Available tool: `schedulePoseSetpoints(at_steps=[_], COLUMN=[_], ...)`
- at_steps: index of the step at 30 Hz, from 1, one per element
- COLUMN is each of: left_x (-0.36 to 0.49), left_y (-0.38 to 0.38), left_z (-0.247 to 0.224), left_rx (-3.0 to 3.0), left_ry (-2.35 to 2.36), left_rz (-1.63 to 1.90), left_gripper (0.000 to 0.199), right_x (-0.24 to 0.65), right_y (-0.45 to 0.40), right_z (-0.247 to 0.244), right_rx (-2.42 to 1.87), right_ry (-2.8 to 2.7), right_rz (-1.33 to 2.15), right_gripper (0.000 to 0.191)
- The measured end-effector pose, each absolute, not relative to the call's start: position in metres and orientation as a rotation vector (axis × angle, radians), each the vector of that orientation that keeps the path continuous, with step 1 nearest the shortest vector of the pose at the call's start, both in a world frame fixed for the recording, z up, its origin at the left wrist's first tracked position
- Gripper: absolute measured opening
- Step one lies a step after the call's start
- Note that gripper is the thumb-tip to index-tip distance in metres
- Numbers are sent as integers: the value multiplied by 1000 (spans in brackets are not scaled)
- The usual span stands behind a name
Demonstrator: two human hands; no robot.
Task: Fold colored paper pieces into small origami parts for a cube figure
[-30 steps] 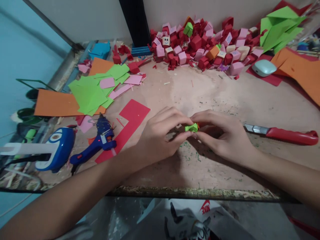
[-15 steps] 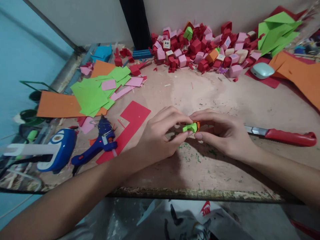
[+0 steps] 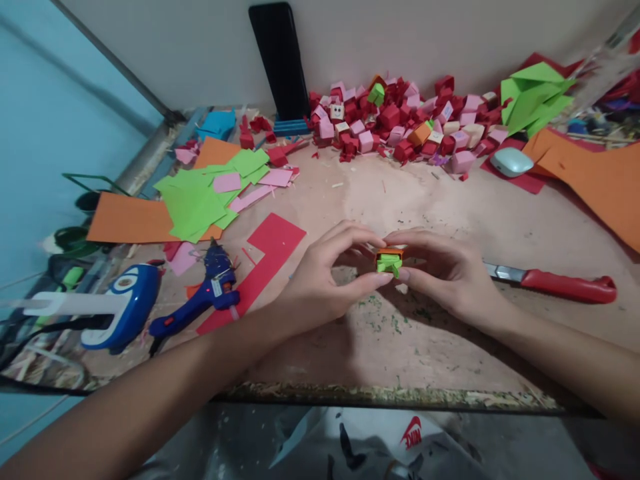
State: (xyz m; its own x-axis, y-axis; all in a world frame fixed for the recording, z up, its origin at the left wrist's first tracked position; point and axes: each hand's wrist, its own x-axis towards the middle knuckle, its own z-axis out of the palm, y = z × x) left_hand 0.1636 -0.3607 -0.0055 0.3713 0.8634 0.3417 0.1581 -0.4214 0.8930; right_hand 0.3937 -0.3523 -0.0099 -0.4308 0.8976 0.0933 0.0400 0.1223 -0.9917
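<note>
A small folded paper piece [image 3: 389, 262], orange along its top and light green below, is pinched between my two hands above the worktable [image 3: 345, 193]. My left hand [image 3: 333, 270] grips it from the left, thumb at its lower side and fingers at the top. From the right, my right hand [image 3: 445, 273] holds it the same way with thumb and fingertips. Beyond my right hand lies a knife with a red handle [image 3: 570, 285], its blade partly hidden by that hand. Dark green crumbs are scattered on the wood under the piece.
At left lie a blue glue gun [image 3: 210, 287], a blue and white tool [image 3: 125, 303], green paper sheets [image 3: 193, 200] and a red paper offcut [image 3: 280, 233]. Behind are a leaning phone [image 3: 283, 63], many small paper boxes [image 3: 390, 117], a pale case [image 3: 511, 162] and orange sheets [image 3: 595, 180].
The paper piece has been turned between my fingers, so its green side with the orange upper edge now faces me. The view has tilted up slightly, showing the phone's top.
</note>
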Motion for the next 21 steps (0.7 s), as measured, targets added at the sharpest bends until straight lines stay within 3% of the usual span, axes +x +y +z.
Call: schedulePoseSetpoints(at_steps=[6,21], left_x=[161,161], left_y=[-357,-360], left_z=[-4,-2], left_rx=[1874,1925], left_ry=[890,956], left_rz=[1113,1119], left_gripper=[21,14], right_x=[393,397], right_y=[-350,-347], right_z=[-12,-6], right_rx=[-907,-913], right_ry=[-1538,-1595], right_rz=[1474,1467], right_gripper=[35,14])
